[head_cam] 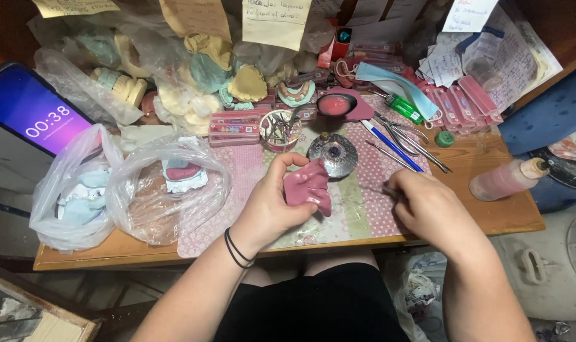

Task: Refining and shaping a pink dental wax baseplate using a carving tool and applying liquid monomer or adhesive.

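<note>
Pink soft wax sheet folds in left hand.

Plastic bags lie left of the burner, bottle right.

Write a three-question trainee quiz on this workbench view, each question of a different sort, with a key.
1. True or false: the left hand holds a pink wax piece.
2. What lies just beyond the wax piece on the mat? A) a small round metal burner B) a kettle C) a hammer
3. Fill in: the plastic bottle lying on the table is on the person's ____ side.

Key: 1 true; 2 A; 3 right. The right hand is closed around a thin tool, barely visible.
</note>
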